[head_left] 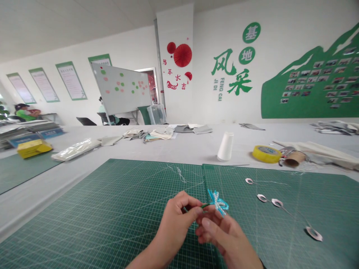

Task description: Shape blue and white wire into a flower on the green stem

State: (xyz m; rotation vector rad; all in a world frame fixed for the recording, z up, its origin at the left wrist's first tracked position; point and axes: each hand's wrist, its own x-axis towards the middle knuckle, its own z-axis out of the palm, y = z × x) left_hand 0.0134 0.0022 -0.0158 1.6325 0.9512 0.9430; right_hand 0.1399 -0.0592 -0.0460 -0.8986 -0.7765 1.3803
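Observation:
A small blue flower-like ornament [218, 203] with strands of white beads is held up over the cutting mats. Between thumb and forefinger, my left hand [179, 215] pinches its thin green stem [205, 205]. My right hand [224, 233] is close below, its fingers curled and its forefinger against the underside of the blue loops. The thumb of that hand is bent in towards the fingers; whatever lies between them is hidden. Beneath both hands lies a green gridded cutting mat [134, 194], meeting a second mat [280, 224] on the right.
Pale oval rings [277, 203] on thin threads lie on the right mat. Beyond stand a white thread cone [226, 146], yellow tape roll [266, 153] and cardboard tube [295, 158]. Fabric pieces [162, 133] lie along the far edge; a yellow box [34, 148] is left. People sit far back.

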